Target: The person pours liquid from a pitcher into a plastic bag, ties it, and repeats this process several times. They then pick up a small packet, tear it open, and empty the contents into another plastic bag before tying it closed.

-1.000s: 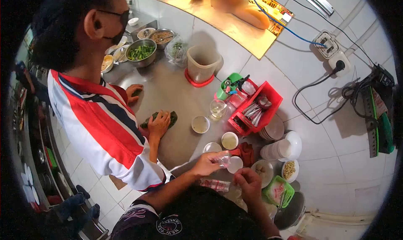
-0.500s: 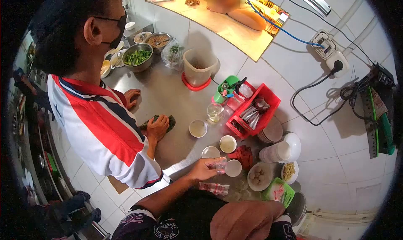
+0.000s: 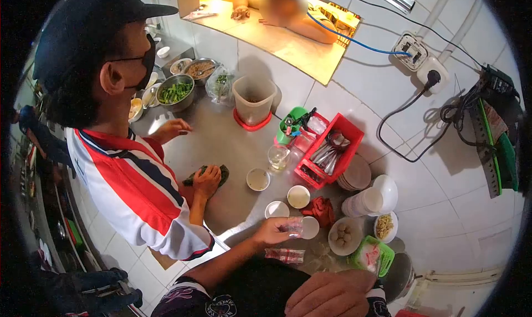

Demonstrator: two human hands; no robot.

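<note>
My left hand (image 3: 271, 232) is closed around a clear cup (image 3: 292, 226), held sideways above the steel counter with its pale round end to the right. A small white bowl (image 3: 276, 209) and a bowl of pale liquid (image 3: 298, 197) stand just beyond it. Close to the camera, my right hand (image 3: 330, 296) has its fingers curled; a thin grey strip (image 3: 379, 266) shows behind it, and I cannot make out what it holds. Near that hand are a green basket (image 3: 386, 260) and a bowl of round balls (image 3: 344, 236).
A co-worker at left rests one hand (image 3: 207, 181) on a dark cloth (image 3: 223, 175). A red crate of spoons (image 3: 354, 133), a clear jug (image 3: 279, 158), stacked bowls (image 3: 363, 202) and a plastic bucket (image 3: 254, 100) line the wall. A person leans at the hatch (image 3: 277, 45).
The view has shifted slightly. The co-worker's far hand has lifted off the counter. My right hand has moved, its curled fingers now showing more clearly. My left hand still holds the cup.
</note>
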